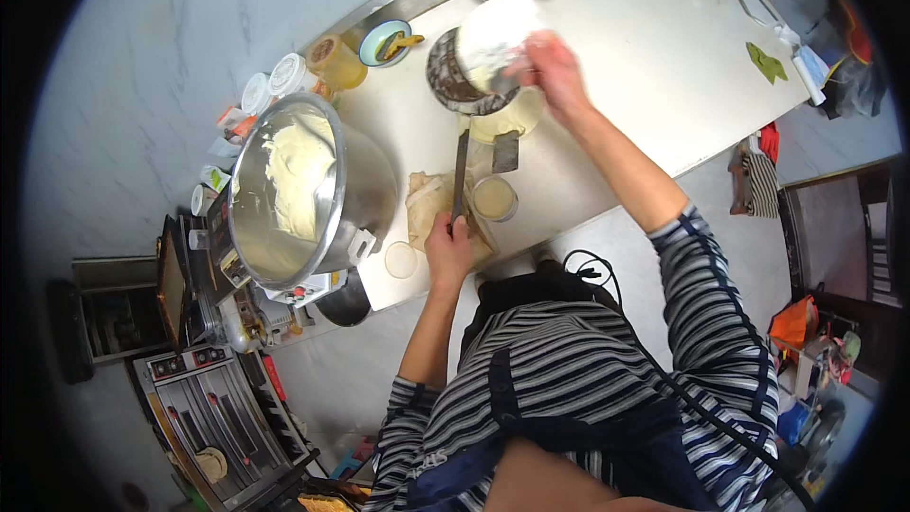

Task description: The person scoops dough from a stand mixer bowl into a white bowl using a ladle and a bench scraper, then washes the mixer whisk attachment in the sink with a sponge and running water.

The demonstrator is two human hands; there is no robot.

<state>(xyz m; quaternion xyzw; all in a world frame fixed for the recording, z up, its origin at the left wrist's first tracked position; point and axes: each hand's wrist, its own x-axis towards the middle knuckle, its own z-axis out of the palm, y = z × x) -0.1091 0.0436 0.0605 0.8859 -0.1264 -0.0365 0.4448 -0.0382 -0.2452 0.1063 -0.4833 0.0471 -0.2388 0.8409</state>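
Observation:
My left hand (448,245) is closed round the long dark handle (461,166) of a round pan (445,71), whose dark surface is mottled with white. Over the pan's right part is a white rounded mass (495,28), too bright and blurred to name. My right hand (555,71) is at its right edge, fingers curled and smeared by motion; a greyish piece shows beneath them, its kind unclear. Below the pan lie a pale yellow round dish (519,118) and a dark flat blade (505,152). A cup of pale content (495,199) stands right of the handle.
A big metal pot (365,180) with pale dough (301,171) stands at the left. Near my left hand lie a beige cloth (427,204) and a pale disc (401,261). Bowls (386,43) and tubs (289,74) line the back. A green leaf-like piece (766,63) lies far right.

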